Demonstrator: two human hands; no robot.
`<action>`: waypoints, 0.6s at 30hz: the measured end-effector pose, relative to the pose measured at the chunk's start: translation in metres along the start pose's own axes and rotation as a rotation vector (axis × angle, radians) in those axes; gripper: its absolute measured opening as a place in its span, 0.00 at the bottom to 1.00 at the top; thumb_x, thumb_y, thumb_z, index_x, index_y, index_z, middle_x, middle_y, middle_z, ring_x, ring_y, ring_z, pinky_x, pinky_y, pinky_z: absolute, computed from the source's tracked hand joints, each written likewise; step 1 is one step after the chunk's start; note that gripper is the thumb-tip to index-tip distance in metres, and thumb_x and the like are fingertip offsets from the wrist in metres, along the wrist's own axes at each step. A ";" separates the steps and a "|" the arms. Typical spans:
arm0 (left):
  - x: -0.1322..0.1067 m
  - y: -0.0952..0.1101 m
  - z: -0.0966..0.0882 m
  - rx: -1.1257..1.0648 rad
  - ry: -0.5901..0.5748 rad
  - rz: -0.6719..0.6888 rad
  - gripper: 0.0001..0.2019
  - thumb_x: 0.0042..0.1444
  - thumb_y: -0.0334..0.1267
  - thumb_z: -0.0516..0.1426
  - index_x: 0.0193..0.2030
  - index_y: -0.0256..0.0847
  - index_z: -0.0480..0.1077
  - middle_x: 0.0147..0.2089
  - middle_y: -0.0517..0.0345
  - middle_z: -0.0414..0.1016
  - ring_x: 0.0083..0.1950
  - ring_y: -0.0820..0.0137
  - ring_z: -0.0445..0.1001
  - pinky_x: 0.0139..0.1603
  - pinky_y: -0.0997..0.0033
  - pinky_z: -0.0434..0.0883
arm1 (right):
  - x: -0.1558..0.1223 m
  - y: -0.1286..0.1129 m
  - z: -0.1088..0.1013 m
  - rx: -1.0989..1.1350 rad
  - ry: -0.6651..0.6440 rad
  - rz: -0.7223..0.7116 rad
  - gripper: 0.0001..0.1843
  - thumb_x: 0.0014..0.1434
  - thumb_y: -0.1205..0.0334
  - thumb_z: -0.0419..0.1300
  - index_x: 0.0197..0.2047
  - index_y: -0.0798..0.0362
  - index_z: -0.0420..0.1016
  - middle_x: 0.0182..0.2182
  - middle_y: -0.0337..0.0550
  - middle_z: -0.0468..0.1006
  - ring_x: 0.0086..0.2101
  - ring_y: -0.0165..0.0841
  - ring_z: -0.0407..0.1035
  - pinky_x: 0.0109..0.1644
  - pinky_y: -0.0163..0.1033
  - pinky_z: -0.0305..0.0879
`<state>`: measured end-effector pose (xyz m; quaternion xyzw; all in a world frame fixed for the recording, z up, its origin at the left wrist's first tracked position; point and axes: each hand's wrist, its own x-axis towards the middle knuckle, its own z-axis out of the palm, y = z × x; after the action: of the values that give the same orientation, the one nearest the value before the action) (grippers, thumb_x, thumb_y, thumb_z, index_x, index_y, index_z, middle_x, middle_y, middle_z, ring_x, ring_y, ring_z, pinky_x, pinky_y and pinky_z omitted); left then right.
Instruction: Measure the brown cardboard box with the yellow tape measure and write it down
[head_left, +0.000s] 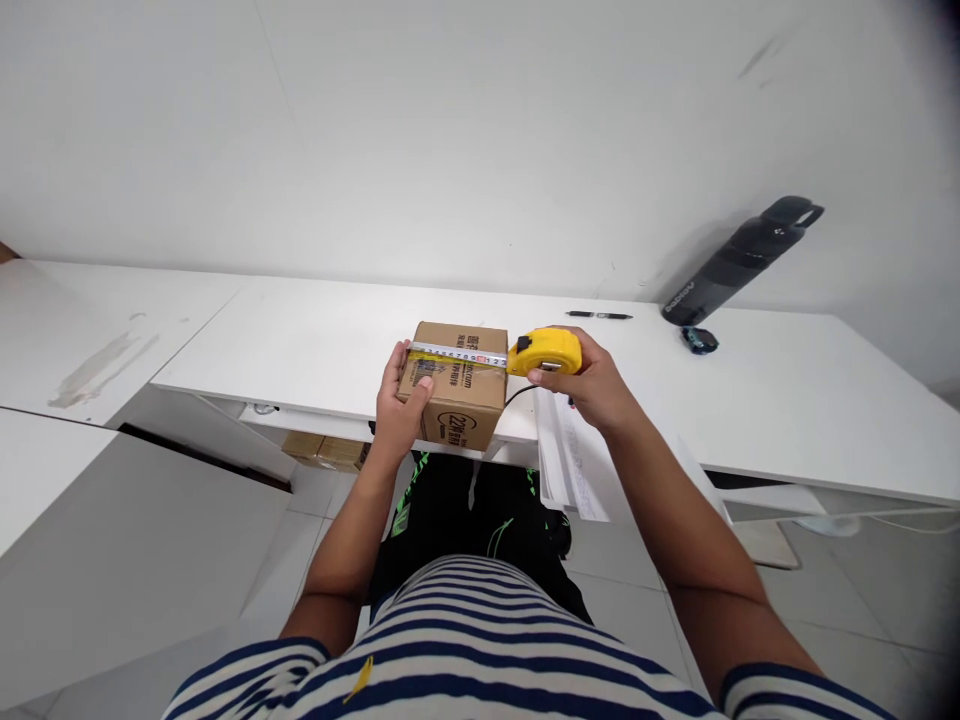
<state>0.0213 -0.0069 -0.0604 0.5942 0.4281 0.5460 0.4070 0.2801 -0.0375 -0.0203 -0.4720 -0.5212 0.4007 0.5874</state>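
A brown cardboard box (469, 392) with dark printing sits at the desk's front edge. My left hand (401, 405) grips its left side, thumb on top and fingers at the far left edge, where the end of the measuring blade lies. Across the top of the box runs the pulled-out blade (450, 355), white and yellow with printed numbers. Its yellow tape measure case (551, 352) is in my right hand (596, 380), just off the box's right edge. My right fingers are wrapped round the case and partly hidden behind it.
On the white desk (300, 320) a black pen (598, 315) lies near the wall. A dark bottle (735, 265) stands at the right beside a small dark watch-like object (700, 341). Papers (570, 460) overhang the front edge under my right forearm. Cardboard boxes (326, 450) show below the desk.
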 end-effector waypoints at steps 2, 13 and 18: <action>-0.005 -0.002 0.008 0.063 0.100 0.032 0.35 0.65 0.49 0.55 0.77 0.48 0.52 0.79 0.53 0.55 0.79 0.59 0.54 0.77 0.61 0.60 | -0.003 0.001 0.003 0.021 0.073 -0.073 0.35 0.36 0.53 0.80 0.48 0.45 0.76 0.47 0.41 0.81 0.47 0.42 0.76 0.50 0.50 0.77; 0.024 -0.003 0.041 0.230 0.325 0.205 0.24 0.69 0.52 0.49 0.68 0.52 0.66 0.81 0.62 0.46 0.83 0.62 0.33 0.81 0.50 0.36 | -0.012 0.069 -0.022 -0.183 0.497 0.042 0.38 0.44 0.47 0.74 0.56 0.51 0.75 0.48 0.47 0.80 0.43 0.41 0.74 0.47 0.50 0.76; 0.078 -0.011 0.045 0.369 0.375 0.210 0.15 0.67 0.50 0.53 0.50 0.50 0.77 0.79 0.59 0.54 0.82 0.61 0.38 0.80 0.47 0.32 | -0.004 0.108 -0.002 -0.406 0.354 -0.001 0.33 0.54 0.50 0.69 0.60 0.53 0.72 0.58 0.54 0.77 0.56 0.45 0.71 0.63 0.55 0.67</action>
<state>0.0682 0.0698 -0.0502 0.5880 0.5241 0.5983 0.1470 0.2837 -0.0164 -0.1258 -0.6426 -0.4805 0.1987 0.5628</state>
